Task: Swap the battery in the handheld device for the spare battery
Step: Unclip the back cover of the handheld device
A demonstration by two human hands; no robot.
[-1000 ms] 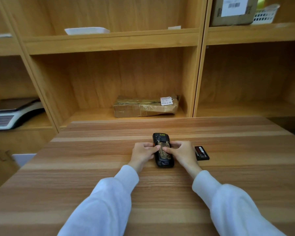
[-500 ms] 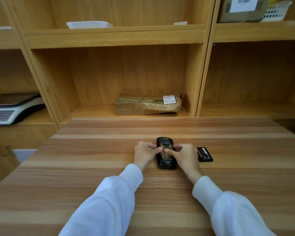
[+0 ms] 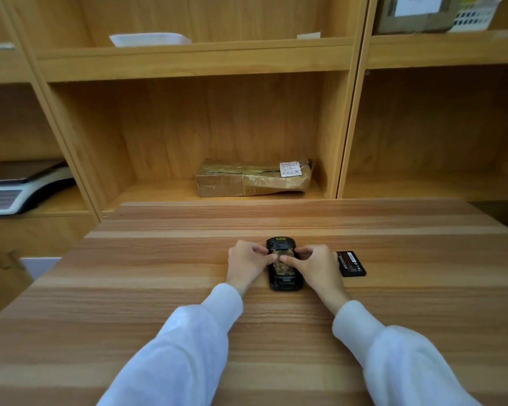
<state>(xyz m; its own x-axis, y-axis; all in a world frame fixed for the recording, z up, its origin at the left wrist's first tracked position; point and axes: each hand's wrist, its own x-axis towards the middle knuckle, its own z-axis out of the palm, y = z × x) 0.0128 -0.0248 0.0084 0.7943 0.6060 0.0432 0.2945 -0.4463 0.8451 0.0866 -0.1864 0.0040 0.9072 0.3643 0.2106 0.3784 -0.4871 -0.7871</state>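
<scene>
hands (image 3: 285,263) pinch handheld device (image 3: 284,266) on table (image 3: 159,288); spare battery (image 3: 351,263) beside

Handheld device (image 3: 284,268) on table (image 3: 159,288), between hands; spare battery (image 3: 351,263) just right; shelves (image 3: 194,58) behind.

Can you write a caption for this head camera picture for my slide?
Both hands, left hand and right hand, press on the handheld device; spare battery waits beside.

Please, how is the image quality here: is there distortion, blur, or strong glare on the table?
Head view: wide-angle distortion bends the shelf uprights outward; edges are softly blurred, as at the scale; light is even, no strong glare on the table; both hands and the handheld device are fairly sharp, with faint shadows.
</scene>
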